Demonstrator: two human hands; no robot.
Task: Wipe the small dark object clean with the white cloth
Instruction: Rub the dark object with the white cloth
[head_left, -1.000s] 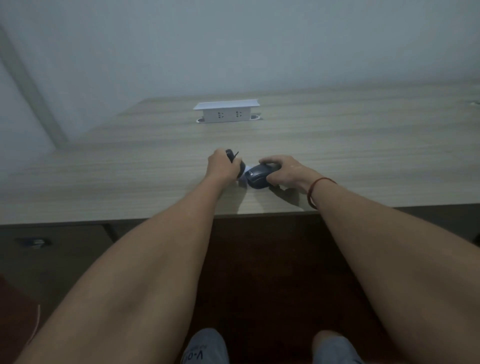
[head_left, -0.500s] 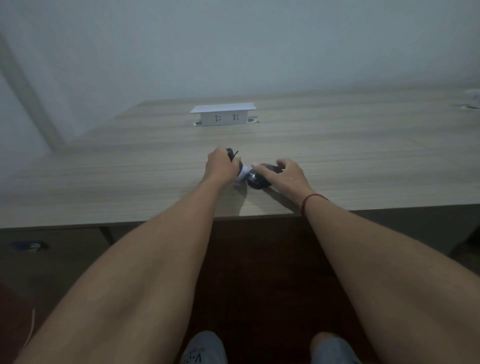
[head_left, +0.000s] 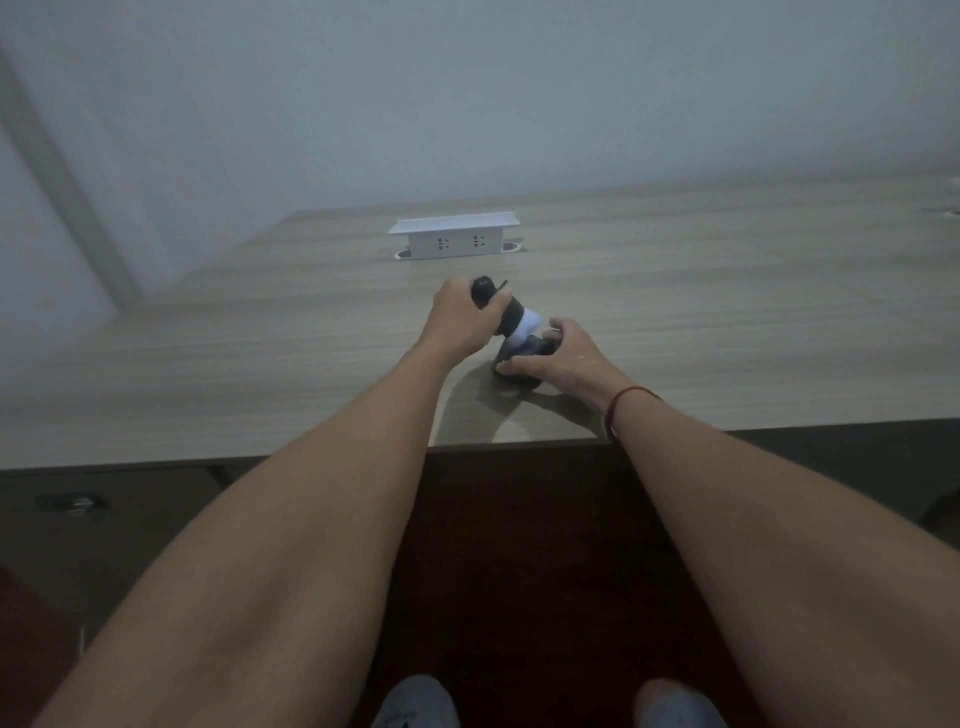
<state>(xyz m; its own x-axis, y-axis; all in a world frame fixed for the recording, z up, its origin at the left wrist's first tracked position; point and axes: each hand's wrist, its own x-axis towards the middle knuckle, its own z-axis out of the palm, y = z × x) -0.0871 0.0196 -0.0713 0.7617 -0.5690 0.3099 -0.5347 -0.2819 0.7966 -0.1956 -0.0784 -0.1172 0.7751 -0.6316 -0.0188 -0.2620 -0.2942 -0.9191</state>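
Observation:
The small dark object (head_left: 523, 354), rounded like a computer mouse, is tipped up on its edge on the wooden table (head_left: 260, 338) near the front edge. My right hand (head_left: 563, 359) grips it from the right, fingers wrapped over its top and side. My left hand (head_left: 457, 323) is closed around a dark cylindrical handle (head_left: 483, 291) that slants down to the right. The white cloth (head_left: 527, 325) is bunched at the handle's lower end and presses on the upper side of the dark object. Most of the object is hidden by my fingers.
A white pop-up socket box (head_left: 454, 239) stands on the table behind my hands. A red string (head_left: 621, 404) circles my right wrist. The table's front edge runs just below my wrists, with a dark drawer handle (head_left: 72, 503) under it at the left.
My right hand has tipped the dark object up from lying flat onto its edge. My left hand has risen and the cloth end now bears down on the object from above.

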